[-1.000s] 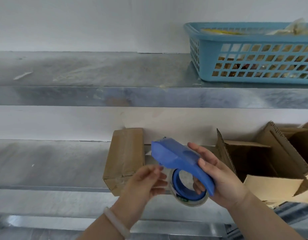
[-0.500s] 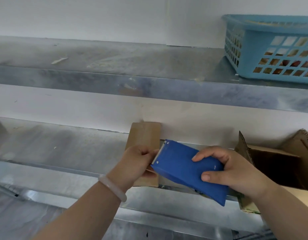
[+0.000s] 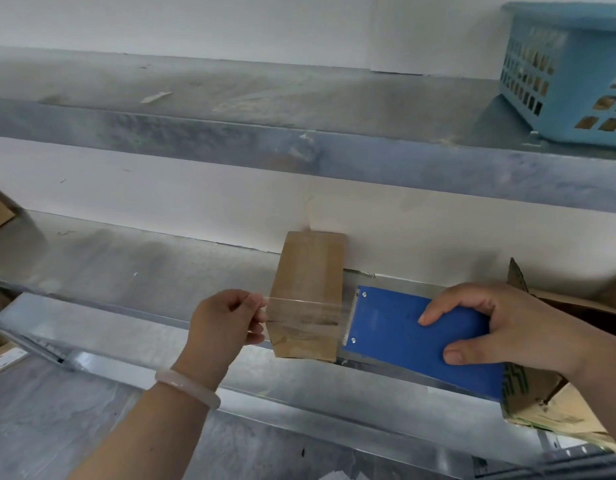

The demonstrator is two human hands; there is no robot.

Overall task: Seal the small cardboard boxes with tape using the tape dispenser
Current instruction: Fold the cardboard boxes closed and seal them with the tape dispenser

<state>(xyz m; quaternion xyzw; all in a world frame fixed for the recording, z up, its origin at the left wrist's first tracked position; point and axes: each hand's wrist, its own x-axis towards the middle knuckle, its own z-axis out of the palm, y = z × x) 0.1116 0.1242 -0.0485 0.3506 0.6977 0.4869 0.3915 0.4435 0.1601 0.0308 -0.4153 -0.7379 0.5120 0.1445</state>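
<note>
left hand [image 3: 227, 320] pinches the free end of clear tape [image 3: 306, 311], now stretched across the near end of the box [image 3: 308, 271]; half a second ago its fingers were only at the teeth of the dispenser [image 3: 414, 341]. right hand [image 3: 500, 327] grips that blue dispenser at the box's 3 o'clock. the box stands on the shelf [image 3: 144, 271], against the wall. the strip looks ready to press down. the roll is hidden under the dispenser; whether tape touches cardboard yet cannot be told. an open box [image 3: 542, 400] at 4 o'clock and a basket [image 3: 559, 81] at 1 o'clock are cut off.
</note>
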